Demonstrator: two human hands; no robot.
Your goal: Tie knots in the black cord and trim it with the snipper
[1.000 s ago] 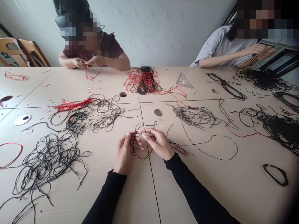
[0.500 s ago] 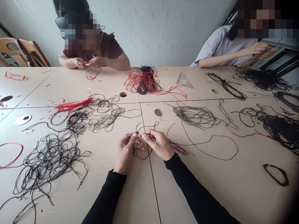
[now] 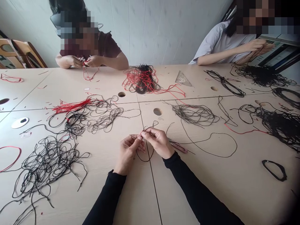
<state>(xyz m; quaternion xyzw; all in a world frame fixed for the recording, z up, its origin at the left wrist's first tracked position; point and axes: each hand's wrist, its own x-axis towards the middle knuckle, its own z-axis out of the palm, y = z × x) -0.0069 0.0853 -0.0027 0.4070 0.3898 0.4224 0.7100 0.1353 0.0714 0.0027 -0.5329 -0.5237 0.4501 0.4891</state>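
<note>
Both left hand (image 3: 127, 153) and right hand (image 3: 158, 143) pinch black cord (image 3: 143, 161).

Your black-sleeved arms (image 3: 105, 197) angle inward: your left hand (image 3: 127, 151) turned palm-up, your right hand (image 3: 158, 143) curled over palm-down — each thumb pinched to its forefinger, the two pinches just touching at centre.

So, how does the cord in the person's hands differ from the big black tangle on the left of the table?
The cord is a few loose loops, while the tangle is many strands heaped together. The cord is pinched up between the left hand and the right hand, while the tangle lies on the table, untouched by them. The cord covers far less area than the tangle. Both are thin and black.
</note>
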